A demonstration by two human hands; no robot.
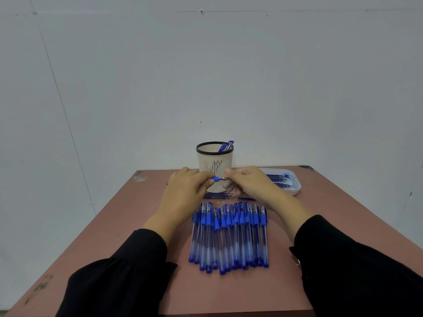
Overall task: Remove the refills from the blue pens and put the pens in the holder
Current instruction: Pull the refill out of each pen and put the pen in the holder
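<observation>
1. Blue-gripped clear plastic pen [215, 179] sits pinched in the left hand [185, 191]; right hand [249, 181] fingertips pinch its metal tip.
2. Refill extraction appears underway; next, pull straight, then drop the pen into the beige slotted holder [214, 164] beyond the fingers.

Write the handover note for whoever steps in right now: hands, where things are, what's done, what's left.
Left hand: grips a blue pen by its barrel, in front of the holder.
Right hand: fingers pinch the tip end of that pen; refill not yet out.
Done: a few pens stand in the holder; pulled refills lie in the tray at right, with a few more refills loose on the table by the holder's base.
Left: finish this pen, then the row of capped pens nearest the person.
</observation>
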